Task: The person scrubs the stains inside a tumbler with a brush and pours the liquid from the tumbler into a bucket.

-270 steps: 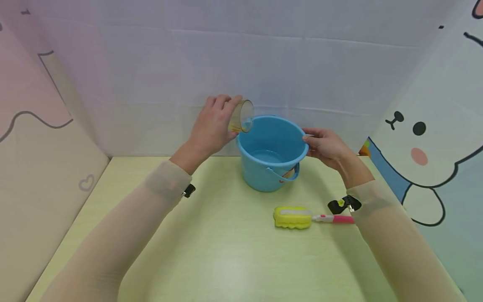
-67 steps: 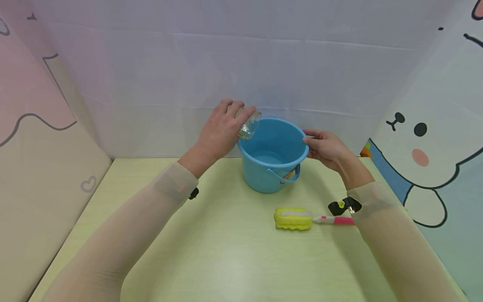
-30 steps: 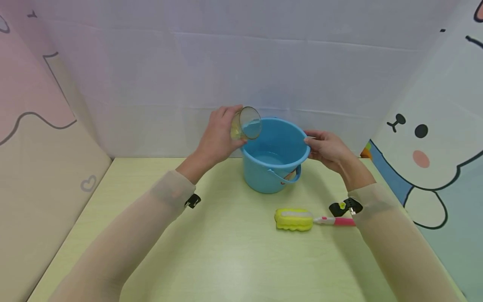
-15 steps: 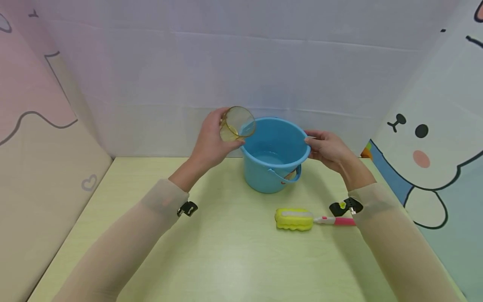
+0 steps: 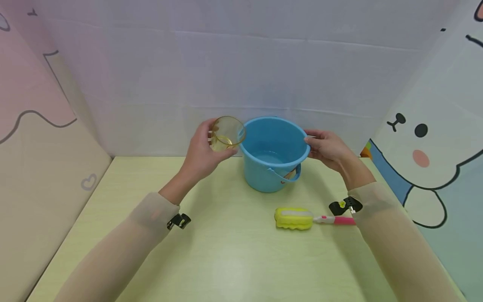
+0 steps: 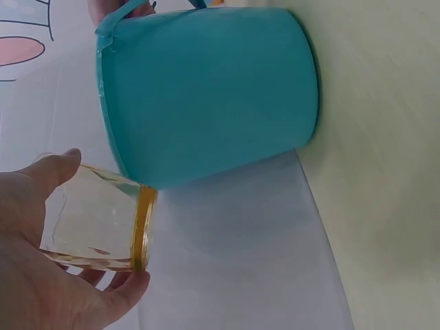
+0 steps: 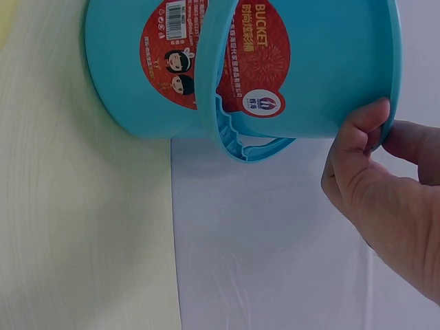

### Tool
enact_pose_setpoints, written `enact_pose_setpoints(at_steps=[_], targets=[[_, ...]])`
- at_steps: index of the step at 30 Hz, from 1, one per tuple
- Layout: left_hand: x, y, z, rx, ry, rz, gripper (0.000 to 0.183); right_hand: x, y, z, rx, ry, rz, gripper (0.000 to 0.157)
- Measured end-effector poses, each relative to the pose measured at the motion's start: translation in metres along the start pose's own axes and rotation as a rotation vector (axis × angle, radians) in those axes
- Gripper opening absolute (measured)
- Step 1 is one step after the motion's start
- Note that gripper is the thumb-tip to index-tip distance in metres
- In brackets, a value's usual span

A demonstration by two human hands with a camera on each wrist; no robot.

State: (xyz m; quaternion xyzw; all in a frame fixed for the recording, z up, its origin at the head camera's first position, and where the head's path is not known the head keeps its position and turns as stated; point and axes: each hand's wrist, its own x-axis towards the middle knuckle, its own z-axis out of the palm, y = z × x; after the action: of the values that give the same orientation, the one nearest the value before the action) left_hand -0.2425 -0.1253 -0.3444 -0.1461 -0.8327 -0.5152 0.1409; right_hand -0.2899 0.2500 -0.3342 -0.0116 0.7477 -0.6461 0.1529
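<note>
My left hand grips a clear amber glass cup at the bucket's left side, thumb in front and fingers behind. The cup's mouth points up with a slight lean toward me, and its rim overlaps the bucket's edge in the head view. In the left wrist view the cup shows a thick amber base. A blue plastic bucket stands upright on the table, its handle hanging down in front. My right hand pinches the bucket's right rim between thumb and fingers. A red label shows on its side in the right wrist view.
In front of the bucket lies a sponge brush with a yellow head, its pink-and-white handle running under my right forearm. A pale curtain rises right behind the table's back edge. Printed cloth closes off the right side.
The cup was tipped over the bucket's left rim. My left hand has since turned it mouth up and drawn it left and lower. My right hand and the bucket have stayed put.
</note>
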Motion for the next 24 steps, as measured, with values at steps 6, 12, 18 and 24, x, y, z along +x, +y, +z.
enact_pose_setpoints(at_steps=[6, 12, 18, 24], targets=[[-0.011, -0.005, -0.001, -0.012, -0.006, -0.015, 0.090, 0.000, 0.000, 0.000, -0.007, 0.007, 0.002, 0.058], [-0.025, -0.011, 0.000, -0.021, -0.020, -0.044, 0.092, 0.000, 0.000, -0.001, -0.008, 0.010, 0.006, 0.059], [-0.038, -0.015, 0.001, -0.029, -0.037, -0.090, 0.093, 0.000, 0.000, -0.001, -0.008, 0.009, 0.010, 0.059], [-0.051, -0.020, 0.002, -0.041, -0.056, -0.139, 0.094, 0.000, 0.000, -0.001, -0.013, 0.007, 0.005, 0.059]])
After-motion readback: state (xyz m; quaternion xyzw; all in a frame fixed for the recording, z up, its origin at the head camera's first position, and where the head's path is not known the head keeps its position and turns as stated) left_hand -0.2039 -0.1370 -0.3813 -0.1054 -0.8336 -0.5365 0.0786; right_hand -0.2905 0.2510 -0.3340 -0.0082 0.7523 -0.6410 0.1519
